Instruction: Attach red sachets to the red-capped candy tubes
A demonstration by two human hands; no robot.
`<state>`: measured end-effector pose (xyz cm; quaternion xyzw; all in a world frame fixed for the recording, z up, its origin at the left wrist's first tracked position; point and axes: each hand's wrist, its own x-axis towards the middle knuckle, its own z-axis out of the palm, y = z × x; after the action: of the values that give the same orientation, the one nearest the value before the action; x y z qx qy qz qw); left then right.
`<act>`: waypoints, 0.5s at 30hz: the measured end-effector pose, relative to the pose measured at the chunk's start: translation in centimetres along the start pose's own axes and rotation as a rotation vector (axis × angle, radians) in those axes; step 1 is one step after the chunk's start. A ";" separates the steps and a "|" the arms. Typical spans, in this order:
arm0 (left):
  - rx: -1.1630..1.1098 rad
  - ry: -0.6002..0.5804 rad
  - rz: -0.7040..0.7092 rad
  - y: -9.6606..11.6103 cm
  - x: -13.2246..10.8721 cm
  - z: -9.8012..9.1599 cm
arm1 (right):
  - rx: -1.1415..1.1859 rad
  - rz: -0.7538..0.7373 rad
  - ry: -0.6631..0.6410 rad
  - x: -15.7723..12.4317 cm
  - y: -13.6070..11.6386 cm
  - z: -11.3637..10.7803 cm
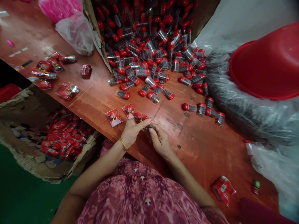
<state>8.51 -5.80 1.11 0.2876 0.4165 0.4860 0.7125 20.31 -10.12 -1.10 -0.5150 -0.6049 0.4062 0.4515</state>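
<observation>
My left hand (133,130), with a gold bangle at the wrist, pinches a small red printed packet (139,117) at the near edge of the reddish table (201,146). My right hand (160,140) is closed beside it, fingertips on a small dark tube (150,127) at the packet's mouth. Two more flat red packets (113,117) lie just left of my hands. Several clear tubes with red caps (149,81) spill across the table ahead from a tipped cardboard box (98,34).
A cardboard box (58,137) below the table's left edge holds several filled red packets. More filled packets (46,70) lie far left. A red plastic basin (266,65) sits on plastic sheeting at right. Pink and clear bags (74,31) lie at back. A red packet (223,189) lies near right.
</observation>
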 end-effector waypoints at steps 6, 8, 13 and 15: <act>0.033 -0.004 0.036 -0.1 0.2 0.7 | 0.130 0.023 0.031 0.6 0.0 0.3; -0.050 -0.001 0.026 -0.2 0.0 0.9 | 0.101 0.014 0.069 0.6 -0.2 0.3; -0.124 -0.019 -0.017 -1.1 -0.3 0.8 | 0.035 0.001 0.128 0.1 -0.3 0.7; -0.073 -0.044 0.005 -1.2 -0.1 0.4 | 0.016 -0.012 0.145 -0.1 -0.1 0.9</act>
<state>9.43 -6.34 0.36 0.2731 0.3821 0.4961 0.7302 19.42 -10.27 -1.26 -0.5357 -0.5703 0.3699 0.5010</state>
